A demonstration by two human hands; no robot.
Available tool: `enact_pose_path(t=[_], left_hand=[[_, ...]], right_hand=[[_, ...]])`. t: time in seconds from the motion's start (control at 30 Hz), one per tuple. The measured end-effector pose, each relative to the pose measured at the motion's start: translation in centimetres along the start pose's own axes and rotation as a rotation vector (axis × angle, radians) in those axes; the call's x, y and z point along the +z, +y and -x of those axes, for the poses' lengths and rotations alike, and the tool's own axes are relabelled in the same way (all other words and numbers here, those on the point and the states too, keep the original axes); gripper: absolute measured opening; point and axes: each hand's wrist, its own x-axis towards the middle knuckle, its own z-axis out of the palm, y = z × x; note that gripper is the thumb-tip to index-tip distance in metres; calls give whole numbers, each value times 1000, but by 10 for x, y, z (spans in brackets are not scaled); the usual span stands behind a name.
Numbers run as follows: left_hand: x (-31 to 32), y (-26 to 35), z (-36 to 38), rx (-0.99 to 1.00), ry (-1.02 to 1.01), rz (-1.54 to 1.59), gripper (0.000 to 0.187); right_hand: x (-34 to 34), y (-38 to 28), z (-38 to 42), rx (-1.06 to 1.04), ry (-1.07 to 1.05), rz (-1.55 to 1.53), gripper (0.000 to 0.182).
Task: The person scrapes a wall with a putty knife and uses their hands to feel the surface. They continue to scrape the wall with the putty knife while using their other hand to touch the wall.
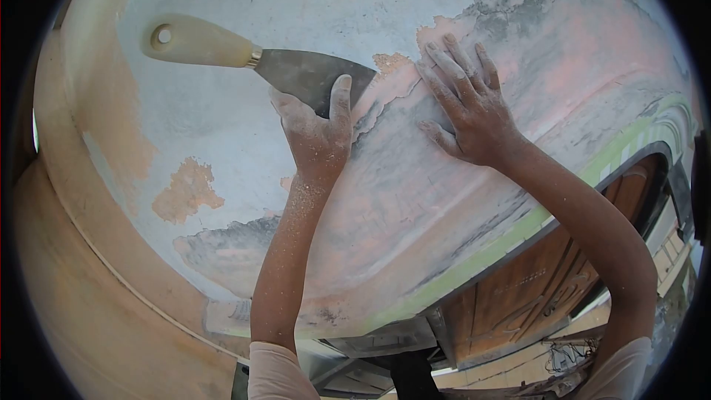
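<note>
The left hand (315, 133) pinches the scraper (307, 74) by its blade, between thumb and fingers; the handle points left. Blade edge: at the peeling paint (381, 107). The right hand (474, 115), fingers slightly spread, lies on the patchy surface (400, 200).

A building under repair is suggested by the peeling paint (522, 7) and patchy, scraped surface (415, 178). Wooden panels (511, 296) are also seen.

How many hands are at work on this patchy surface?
2. The left hand holds the scraper by its blade; the right hand, with no tool in view, is at the surface, right of the scraper.
</note>
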Motion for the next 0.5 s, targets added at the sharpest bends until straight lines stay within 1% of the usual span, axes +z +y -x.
enact_pose_path(t=[0.07, 0.17, 0.27, 0.37, 0.47, 0.5], left_hand=[[-3, -13, 4, 199, -81, -159, 56], [-3, 0, 3, -104, -22, 17, 70], [-3, -10, 7, 80, -87, -42, 55], [1, 2, 3, -45, 36, 62, 56], [-8, -6, 5, -10, -137, -29, 67], [-6, -4, 4, -20, -92, -5, 64]], right_hand=[[-1, 0, 0, -1, -6, 11, 62], [1, 0, 0, -1, -1, 10, 62], [0, 0, 0, -1, -5, 11, 62], [0, 1, 0, 3, -14, 12, 62], [-1, 0, 0, 2, -10, 7, 62], [-1, 0, 0, 1, -4, 4, 61]])
